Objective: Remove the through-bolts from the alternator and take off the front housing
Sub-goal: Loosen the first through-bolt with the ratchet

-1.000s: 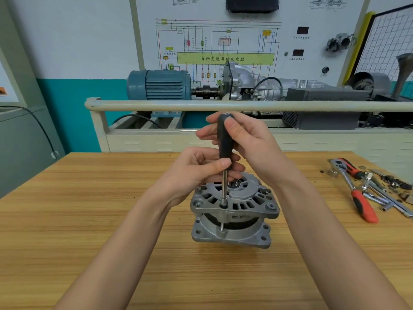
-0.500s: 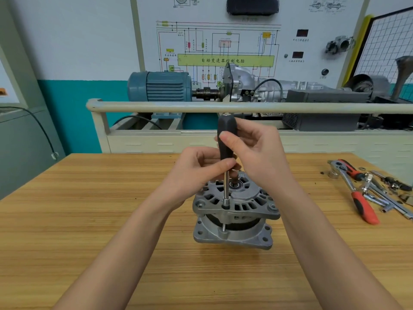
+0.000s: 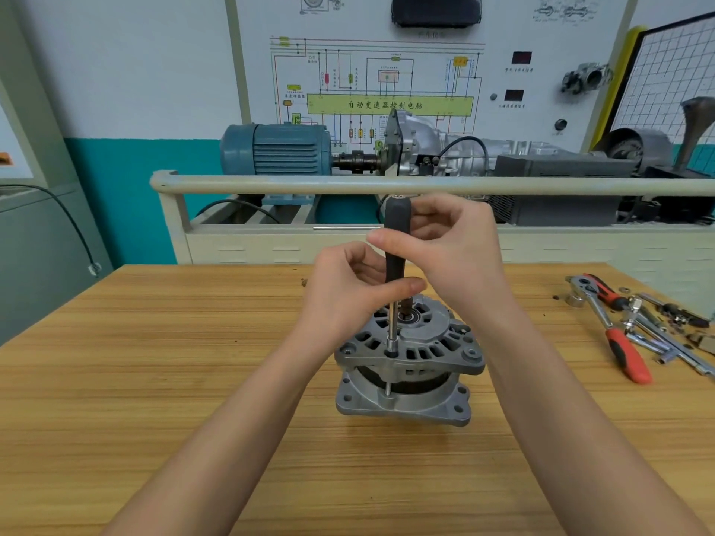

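Both our hands curl round the upright nut driver [image 3: 395, 241]: right hand [image 3: 456, 249] gripping its handle, left hand [image 3: 344, 299] pinching lower down (shaft end), socket seated on the alternator [image 3: 410, 361].

Wooden table [image 3: 154, 381] under upright alternator [image 3: 406, 365], red-handled ratchet [image 3: 611, 326], perhaps loose sockets, far right.

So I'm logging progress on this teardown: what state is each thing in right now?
alternator: upright on the table, front housing still on.
nut driver: vertical, socket seated on a through-bolt.
left hand: pinches the driver's lower handle.
right hand: grips the upper handle.
ratchet: lying unused on the table.
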The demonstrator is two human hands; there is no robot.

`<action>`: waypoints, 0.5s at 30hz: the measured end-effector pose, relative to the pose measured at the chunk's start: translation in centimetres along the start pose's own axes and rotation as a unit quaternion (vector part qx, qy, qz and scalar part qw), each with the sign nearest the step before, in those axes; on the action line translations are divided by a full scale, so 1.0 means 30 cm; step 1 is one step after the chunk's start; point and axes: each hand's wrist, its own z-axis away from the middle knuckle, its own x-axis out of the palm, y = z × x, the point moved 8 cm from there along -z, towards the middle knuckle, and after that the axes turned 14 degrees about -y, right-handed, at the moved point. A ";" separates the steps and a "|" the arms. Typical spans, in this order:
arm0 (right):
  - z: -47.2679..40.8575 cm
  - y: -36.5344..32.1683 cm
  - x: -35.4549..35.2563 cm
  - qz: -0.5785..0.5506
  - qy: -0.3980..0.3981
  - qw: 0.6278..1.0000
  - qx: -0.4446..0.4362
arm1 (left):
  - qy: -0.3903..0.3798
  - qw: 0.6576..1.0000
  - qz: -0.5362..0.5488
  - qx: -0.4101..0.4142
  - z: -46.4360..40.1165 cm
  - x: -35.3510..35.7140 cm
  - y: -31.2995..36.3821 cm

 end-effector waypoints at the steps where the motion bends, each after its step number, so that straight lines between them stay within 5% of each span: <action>1: 0.001 0.001 0.005 -0.009 -0.005 1.000 -0.004 | 0.002 1.000 -0.009 -0.005 0.000 -0.002 -0.002; 8: 0.007 0.018 0.018 -0.058 -0.065 0.996 0.008 | -0.191 0.962 0.193 -0.023 -0.014 0.052 -0.029; 15: 0.009 0.022 0.043 -0.124 -0.169 0.977 0.046 | -0.129 0.973 0.190 -0.009 -0.016 0.022 -0.038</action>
